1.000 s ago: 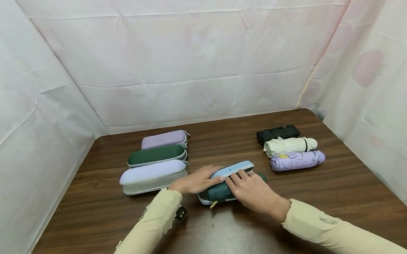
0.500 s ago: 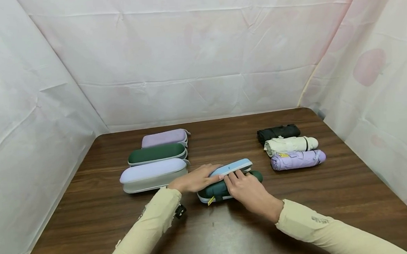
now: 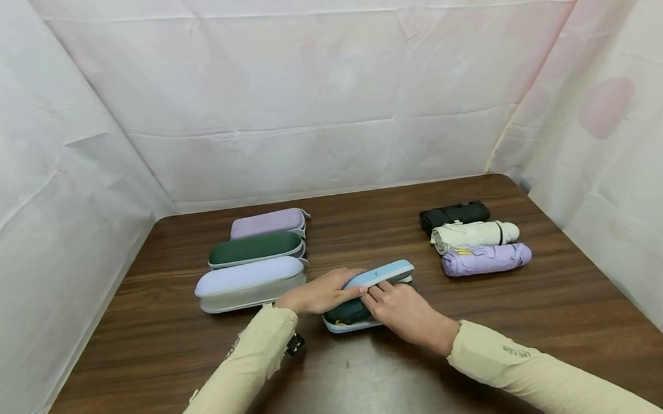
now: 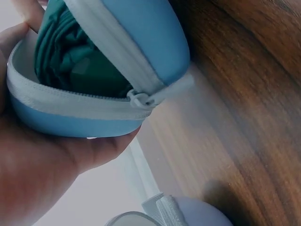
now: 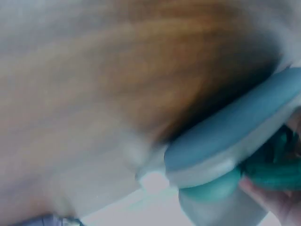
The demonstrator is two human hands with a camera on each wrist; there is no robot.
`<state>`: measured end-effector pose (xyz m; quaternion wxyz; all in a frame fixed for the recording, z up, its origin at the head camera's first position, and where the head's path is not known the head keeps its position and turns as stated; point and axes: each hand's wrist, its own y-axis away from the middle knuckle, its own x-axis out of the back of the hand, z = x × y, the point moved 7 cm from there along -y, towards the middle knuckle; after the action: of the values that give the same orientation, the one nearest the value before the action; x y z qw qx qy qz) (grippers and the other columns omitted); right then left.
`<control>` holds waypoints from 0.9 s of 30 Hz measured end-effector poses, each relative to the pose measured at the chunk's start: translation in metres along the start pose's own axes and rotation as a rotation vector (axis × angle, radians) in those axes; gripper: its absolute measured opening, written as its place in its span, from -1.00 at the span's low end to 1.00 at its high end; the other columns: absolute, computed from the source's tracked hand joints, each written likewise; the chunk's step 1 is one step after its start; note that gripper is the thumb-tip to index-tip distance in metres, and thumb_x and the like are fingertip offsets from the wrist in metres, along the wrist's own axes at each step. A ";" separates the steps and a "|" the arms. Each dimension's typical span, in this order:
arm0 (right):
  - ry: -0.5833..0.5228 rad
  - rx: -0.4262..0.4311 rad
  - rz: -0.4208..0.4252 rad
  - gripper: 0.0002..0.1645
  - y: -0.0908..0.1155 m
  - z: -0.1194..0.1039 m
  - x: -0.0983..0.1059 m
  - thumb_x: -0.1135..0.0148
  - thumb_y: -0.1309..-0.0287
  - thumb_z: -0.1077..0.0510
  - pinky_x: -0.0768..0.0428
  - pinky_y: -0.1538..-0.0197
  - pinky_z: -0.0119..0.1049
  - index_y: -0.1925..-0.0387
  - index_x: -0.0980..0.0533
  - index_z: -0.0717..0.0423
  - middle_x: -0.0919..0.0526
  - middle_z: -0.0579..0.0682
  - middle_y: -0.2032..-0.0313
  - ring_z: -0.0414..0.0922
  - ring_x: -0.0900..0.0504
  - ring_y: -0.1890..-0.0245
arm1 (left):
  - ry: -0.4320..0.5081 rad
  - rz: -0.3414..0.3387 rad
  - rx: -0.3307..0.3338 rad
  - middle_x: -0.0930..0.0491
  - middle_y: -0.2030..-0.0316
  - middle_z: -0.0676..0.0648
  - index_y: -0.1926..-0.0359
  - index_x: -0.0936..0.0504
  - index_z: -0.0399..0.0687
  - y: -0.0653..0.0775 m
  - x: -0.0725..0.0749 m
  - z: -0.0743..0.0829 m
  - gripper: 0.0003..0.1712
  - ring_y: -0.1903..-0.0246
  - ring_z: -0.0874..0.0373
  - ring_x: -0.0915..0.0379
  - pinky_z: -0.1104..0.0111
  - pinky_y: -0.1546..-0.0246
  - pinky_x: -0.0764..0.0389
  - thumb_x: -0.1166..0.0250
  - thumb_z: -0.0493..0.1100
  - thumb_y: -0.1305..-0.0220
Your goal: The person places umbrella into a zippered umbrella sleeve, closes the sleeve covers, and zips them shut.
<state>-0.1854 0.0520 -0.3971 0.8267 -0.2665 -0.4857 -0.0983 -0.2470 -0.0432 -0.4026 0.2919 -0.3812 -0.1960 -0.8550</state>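
Observation:
A light blue zippered case (image 3: 382, 272) lies on the table between both hands, its lid part-way raised. Inside it sits a dark green folded umbrella (image 3: 348, 313), a bit of yellow showing at its near end. My left hand (image 3: 320, 293) holds the case at its left end and lid. My right hand (image 3: 401, 311) grips the umbrella at the case's mouth, curled fingers partly under the lid. In the left wrist view, bunched green fabric (image 4: 89, 70) fills the gap beside the zipper pull (image 4: 141, 100). The right wrist view is blurred, and the right fingertips are largely hidden.
To the left lie a lavender-and-grey case (image 3: 251, 283), a dark green case (image 3: 257, 249) and a purple case (image 3: 268, 224). On the right are three folded umbrellas: black (image 3: 454, 217), white (image 3: 475, 235) and lilac (image 3: 486, 259). White sheeting (image 3: 315, 108) hangs behind the table (image 3: 347, 394).
The green umbrella has sunk deeper into the blue case, its right end no longer sticking out. The yellow bit moved inside the rim. My right hand shifted slightly left; the left hand stayed.

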 end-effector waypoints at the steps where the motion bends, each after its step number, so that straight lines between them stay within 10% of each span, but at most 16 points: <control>1: -0.029 0.013 -0.010 -0.58 0.000 0.002 0.000 -0.37 -0.10 0.10 -0.59 0.37 -0.30 0.01 -0.56 0.17 -0.65 0.04 0.20 -0.07 -0.62 0.24 | -0.006 0.001 0.004 -0.32 -0.27 -0.11 -0.40 -0.20 -0.13 0.001 0.000 -0.001 -0.41 -0.26 0.03 -0.20 0.13 -0.23 -0.21 0.08 0.06 -0.49; 11: -0.324 0.156 0.018 -0.41 0.047 0.047 0.028 -0.38 0.21 0.46 -0.56 0.36 -0.35 0.02 -0.57 0.10 -0.58 -0.06 0.13 -0.18 -0.58 0.17 | -0.084 -0.012 0.074 -0.27 -0.30 -0.09 -0.44 -0.16 -0.01 0.006 -0.005 -0.006 -0.29 -0.30 0.02 -0.14 0.08 -0.23 -0.22 0.10 0.23 -0.43; 22: -0.623 0.099 0.106 -0.87 0.065 0.051 0.006 -0.40 -0.06 0.18 -0.49 0.29 -0.49 0.30 -0.63 0.00 -0.54 -0.20 0.30 -0.38 -0.49 0.33 | -0.118 -0.012 0.112 -0.22 -0.34 -0.12 -0.47 -0.12 0.05 0.013 -0.008 -0.005 -0.25 -0.35 -0.07 -0.05 -0.01 -0.26 -0.13 0.12 0.30 -0.41; 27: -0.577 -0.013 0.181 -0.84 0.058 0.046 0.007 -0.45 0.04 0.22 -0.48 0.40 -0.47 0.38 -0.62 -0.02 -0.56 -0.24 0.43 -0.39 -0.50 0.46 | -0.132 -0.015 0.104 -0.24 -0.31 -0.11 -0.47 -0.12 0.06 0.011 -0.009 -0.002 -0.24 -0.30 -0.03 -0.13 -0.02 -0.23 -0.17 0.13 0.31 -0.40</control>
<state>-0.1918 0.1257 -0.3932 0.6582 -0.3308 -0.6743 0.0525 -0.2361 -0.0495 -0.4095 0.2916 -0.4196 -0.2619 -0.8187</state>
